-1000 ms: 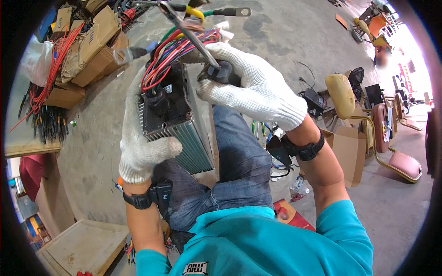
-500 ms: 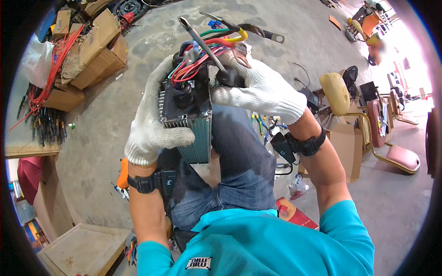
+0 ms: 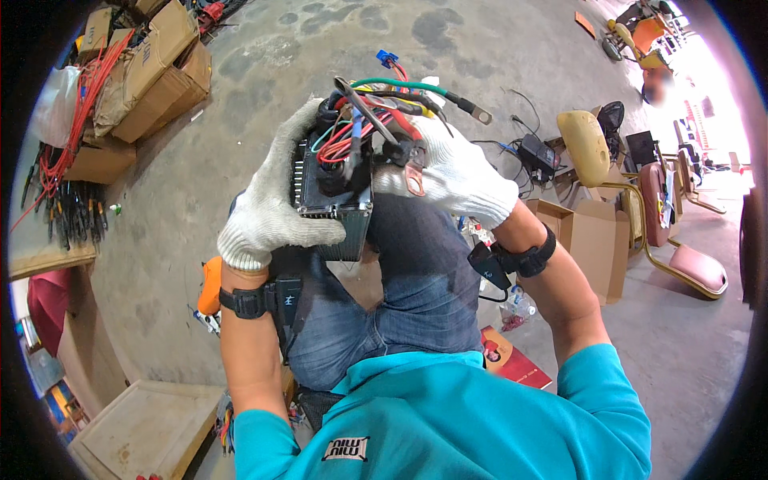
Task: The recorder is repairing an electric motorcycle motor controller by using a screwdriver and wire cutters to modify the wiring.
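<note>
In my white-gloved left hand [image 3: 278,200] I grip a black-topped metal box [image 3: 340,234] with finned sides, my thumb across its near end. A bundle of coloured wires [image 3: 348,144] rises from its top, with a green cable [image 3: 416,85] ending in a metal lug. My white-gloved right hand [image 3: 456,172] is closed on a screwdriver [image 3: 376,118] at the box's right side. Its black handle is partly hidden by wires and a copper lug [image 3: 415,178].
Cardboard boxes [image 3: 156,72] and red wires [image 3: 68,136] lie at upper left. At right stand chairs [image 3: 584,144], a black adapter [image 3: 538,154] and an open carton [image 3: 592,248]. An orange object [image 3: 210,284] and a pale board [image 3: 144,424] lie at left.
The box has risen toward the upper middle of the view and moved right, showing less of its finned side. Both hands moved with it; the loose cables have swung across the screwdriver.
</note>
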